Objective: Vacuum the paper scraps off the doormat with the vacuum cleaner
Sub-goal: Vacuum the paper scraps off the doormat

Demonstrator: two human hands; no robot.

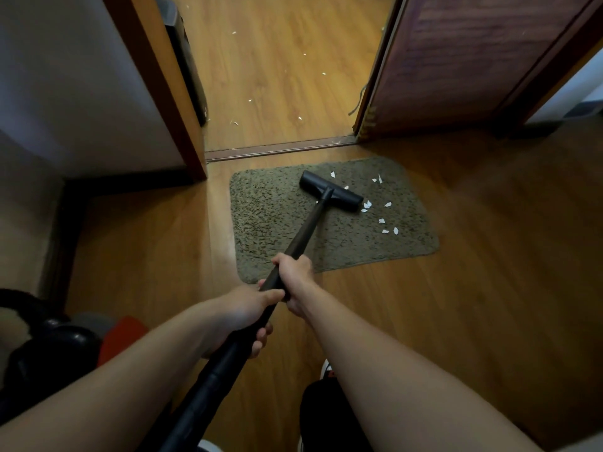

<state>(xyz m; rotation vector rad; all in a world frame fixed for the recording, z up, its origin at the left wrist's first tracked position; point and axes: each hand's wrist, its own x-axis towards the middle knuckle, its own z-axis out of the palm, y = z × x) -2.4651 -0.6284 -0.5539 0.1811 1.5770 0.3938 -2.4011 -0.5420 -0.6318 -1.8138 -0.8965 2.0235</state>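
A smooth black vacuum tube (311, 223) is gripped by the left hand (251, 311) and right hand (295, 277), fingers (262, 334) curled round it. Its black bar-shaped head (331, 190) is set on the shaggy olive round-cornered doormat (267, 216) near the far edge; jagged white paper scraps (381, 220) are strewn toward its right edge.

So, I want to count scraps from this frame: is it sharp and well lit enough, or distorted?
Head view: paper scraps on the doormat look sharp and evenly lit, without glare; the wide-angle lens bends the door frame and stretches the forearms at the edges; the lower-left corner is in deep shadow.
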